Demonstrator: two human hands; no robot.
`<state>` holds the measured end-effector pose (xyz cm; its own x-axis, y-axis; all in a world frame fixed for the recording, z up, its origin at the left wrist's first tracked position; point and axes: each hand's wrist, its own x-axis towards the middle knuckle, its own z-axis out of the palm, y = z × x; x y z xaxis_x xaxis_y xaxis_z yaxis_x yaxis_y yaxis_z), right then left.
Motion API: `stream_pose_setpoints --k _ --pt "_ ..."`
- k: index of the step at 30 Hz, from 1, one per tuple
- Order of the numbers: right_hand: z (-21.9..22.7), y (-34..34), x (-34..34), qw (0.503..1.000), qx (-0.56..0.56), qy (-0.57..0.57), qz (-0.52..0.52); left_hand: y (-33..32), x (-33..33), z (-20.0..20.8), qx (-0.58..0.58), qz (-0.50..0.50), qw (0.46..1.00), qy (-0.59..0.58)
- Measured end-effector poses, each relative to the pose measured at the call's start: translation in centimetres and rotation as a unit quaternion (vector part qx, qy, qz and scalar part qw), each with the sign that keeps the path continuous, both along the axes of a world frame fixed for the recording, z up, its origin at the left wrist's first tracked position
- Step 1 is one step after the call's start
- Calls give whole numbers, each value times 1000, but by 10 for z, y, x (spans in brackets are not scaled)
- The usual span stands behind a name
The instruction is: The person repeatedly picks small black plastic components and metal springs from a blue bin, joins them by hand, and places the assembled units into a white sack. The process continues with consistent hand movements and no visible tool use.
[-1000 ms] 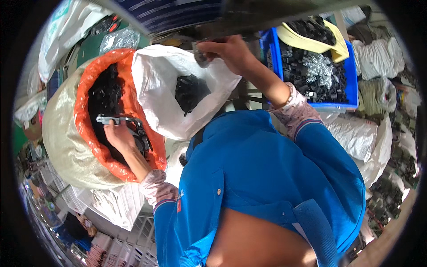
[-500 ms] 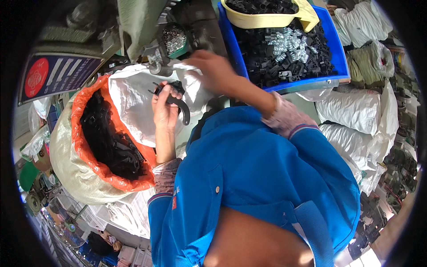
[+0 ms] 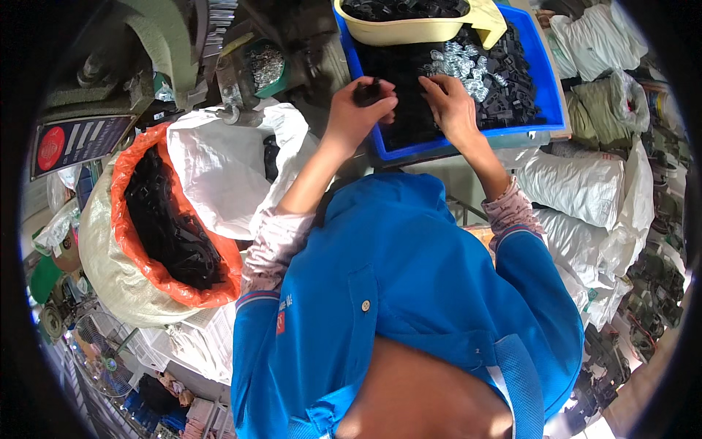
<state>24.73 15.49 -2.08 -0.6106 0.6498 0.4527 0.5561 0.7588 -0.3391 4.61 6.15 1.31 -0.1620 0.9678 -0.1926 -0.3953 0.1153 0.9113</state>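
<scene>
My left hand (image 3: 357, 113) is closed around a dark curved handle-like piece (image 3: 368, 93), which is blurred and partly covered by the fingers. It hovers at the left side of a blue tray (image 3: 380, 140). Over the tray, my right hand (image 3: 452, 110) has bent fingers spread apart, pointing toward the left hand, with nothing visible in them. Just beyond it lies a pile of shiny metal springs (image 3: 462, 64). Small black plastic parts (image 3: 512, 91) fill much of the tray around the springs.
A yellow scoop-like container (image 3: 409, 29) of black parts rests across the tray's far side. To the left are an open white sack (image 3: 219, 175) and an orange-lined sack (image 3: 139, 241) of black pieces. A green bowl (image 3: 274, 86) of small metal parts sits near a machine (image 3: 164, 36).
My left hand has moved up and right from the white sack to the tray, still holding the dark piece. My right hand has swung right from beside the sack to over the tray.
</scene>
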Motion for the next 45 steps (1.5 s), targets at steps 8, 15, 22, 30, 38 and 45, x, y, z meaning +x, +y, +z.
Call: stream_pose_setpoints --k 8,15,22,30,38,45 --pt "0 3 15 991 -70 107 47 61 27 -32 223 -78 869 435" --pt "-5 6 20 991 -80 109 0 57 27 -19 101 -47 924 367" --pt "3 5 3 998 -15 31 -49 29 -5 -8 -29 40 999 -21" --pt "0 7 -18 992 31 -39 -119 3 -9 -3 -25 75 995 -56" --pt "21 7 -7 985 -107 22 -131 -9 -16 -3 27 46 990 128" --pt "69 -1 -30 805 -544 232 52 -15 -17 7 80 26 962 261"
